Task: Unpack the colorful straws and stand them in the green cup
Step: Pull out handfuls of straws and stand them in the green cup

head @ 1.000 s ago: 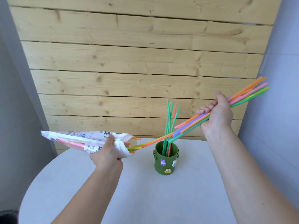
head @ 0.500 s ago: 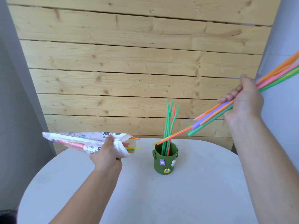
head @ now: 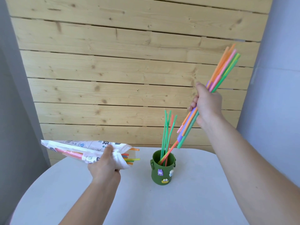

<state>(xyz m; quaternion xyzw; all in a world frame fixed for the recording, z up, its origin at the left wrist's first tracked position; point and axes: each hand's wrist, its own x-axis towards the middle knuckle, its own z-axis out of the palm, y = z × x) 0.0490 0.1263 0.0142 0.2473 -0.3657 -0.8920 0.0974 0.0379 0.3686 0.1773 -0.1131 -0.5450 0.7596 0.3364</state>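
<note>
The bundle of colorful straws (head: 222,73) slants steeply above the green cup (head: 163,172), its lowest orange and yellow tips dipping inside the rim among thin green straws (head: 167,132) standing there. The right hand (head: 207,105) is closed around the bundle's middle. The cup stands near the white table's (head: 186,205) far edge. Left of it, the left hand (head: 105,168) clutches the printed plastic package (head: 84,148), straw ends poking out.

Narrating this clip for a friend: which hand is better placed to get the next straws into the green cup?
Right. The right hand grips the straw bundle tilted above the green cup, lowest tips at its mouth. The left hand is busy holding the package.
</note>
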